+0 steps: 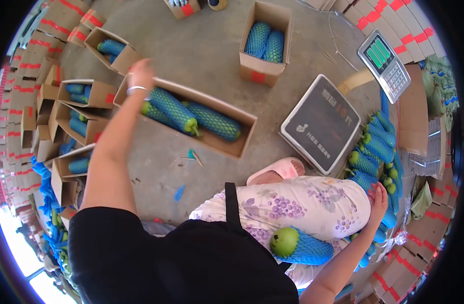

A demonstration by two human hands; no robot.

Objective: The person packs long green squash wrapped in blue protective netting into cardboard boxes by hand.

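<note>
A long open cardboard box (248, 133) lies on the floor in front of me, with several green gourds in blue foam nets inside. One netted gourd (172, 110) lies slanted on top of the others. My left hand (141, 75), blurred and wearing a bracelet at the wrist, is over the box's left end near that gourd; its fingers are smeared. My right hand (378, 202) rests by my knee beside the pile of netted gourds (376, 147), its fingers apart and nothing visible in them. Another netted gourd (285, 242) lies on my lap.
A platform scale (320, 124) with a display (384, 63) stands right of centre. Another box of netted gourds (260, 68) is at the top. Smaller filled boxes (85, 121) line the left side. Stacked cartons (412, 25) stand at the right. A gloved hand (178, 2) shows at the top edge.
</note>
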